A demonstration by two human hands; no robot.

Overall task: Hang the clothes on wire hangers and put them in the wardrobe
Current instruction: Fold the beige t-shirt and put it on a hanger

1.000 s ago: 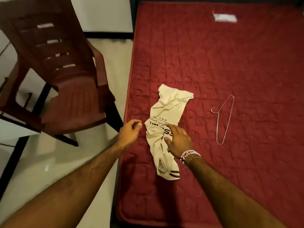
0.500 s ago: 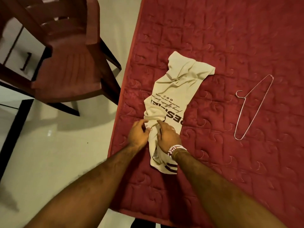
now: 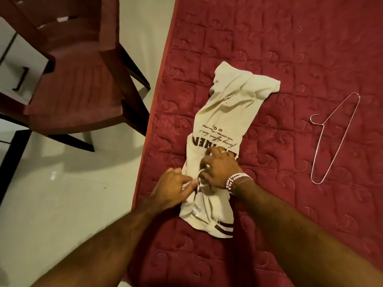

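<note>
Cream shirt is lying crumpled on the red bed, near its left edge. Left hand pinches a fold at the shirt's lower part, and the right hand has its fingers curled into the fabric just beside it. Hanger lies flat off to the right, untouched. Chair on the floor.

Cream shirt w/ dark print, maroon quilted mattress.

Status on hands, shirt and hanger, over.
Fingers of left hand and right hand pinch cream shirt on bed. Untouched wire hanger lies apart to its right. Nothing between them.
</note>
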